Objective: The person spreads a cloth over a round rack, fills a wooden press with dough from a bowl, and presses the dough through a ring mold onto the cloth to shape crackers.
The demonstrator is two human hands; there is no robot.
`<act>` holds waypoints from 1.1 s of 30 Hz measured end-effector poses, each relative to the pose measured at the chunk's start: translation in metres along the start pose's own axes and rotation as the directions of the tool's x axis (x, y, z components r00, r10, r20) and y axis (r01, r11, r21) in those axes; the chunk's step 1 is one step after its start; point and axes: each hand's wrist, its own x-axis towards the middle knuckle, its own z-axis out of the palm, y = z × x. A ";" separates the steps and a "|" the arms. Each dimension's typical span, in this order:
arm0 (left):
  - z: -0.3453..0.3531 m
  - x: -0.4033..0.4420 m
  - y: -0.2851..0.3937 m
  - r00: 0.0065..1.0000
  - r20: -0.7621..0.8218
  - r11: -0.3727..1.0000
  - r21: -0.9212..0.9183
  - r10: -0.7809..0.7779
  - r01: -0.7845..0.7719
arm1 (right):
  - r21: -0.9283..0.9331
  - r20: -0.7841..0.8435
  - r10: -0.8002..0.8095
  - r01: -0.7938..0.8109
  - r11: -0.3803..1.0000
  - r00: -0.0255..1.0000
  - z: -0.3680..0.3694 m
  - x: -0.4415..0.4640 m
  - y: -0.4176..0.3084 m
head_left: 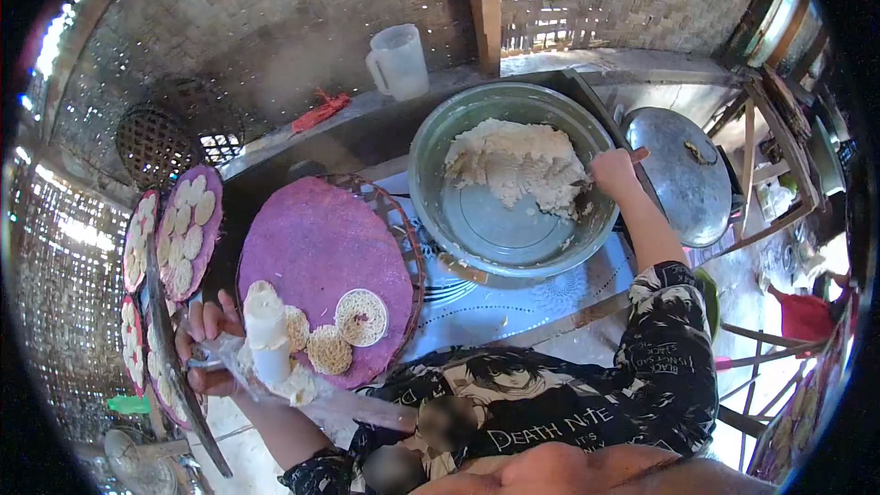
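My left hand point(213, 341) has its fingers curled round clear plastic at the side of a white tube press point(267, 348) with pale dough at its top and bottom. The press is over the lower left of a round purple-covered tray point(321, 238). Beside it are coiled discs of dough strands point(329, 350) and a white ring point(362, 317) with a coil inside. My right hand point(616, 173) grips the wooden handle point(639, 155) of a tool at the right rim of a large green basin point(513, 261). The tool's far end is hidden near the dough mound point(513, 165).
A clear jug point(400, 62) and red cloth point(321, 112) are along the back ledge. A lidded metal pot point(680, 174) stands right of the basin. Round trays of pale discs point(190, 229) and a long wooden bar point(188, 385) are at the left.
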 end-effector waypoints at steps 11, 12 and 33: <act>0.038 0.037 -0.055 0.924 0.371 0.996 0.044 -0.093 0.082 | 0.598 -0.526 -0.631 -0.280 -0.751 0.571 -0.228 -0.185 -0.229; 0.045 0.035 -0.052 0.905 0.415 0.992 -0.045 -0.087 0.116 | 0.370 -0.607 -0.601 -0.484 -0.793 0.520 -0.216 -0.187 -0.246; 0.016 -0.034 0.008 0.821 0.211 0.131 0.977 -0.530 -0.167 | 0.357 -0.910 -0.081 0.867 0.349 0.407 -0.281 -0.226 -0.243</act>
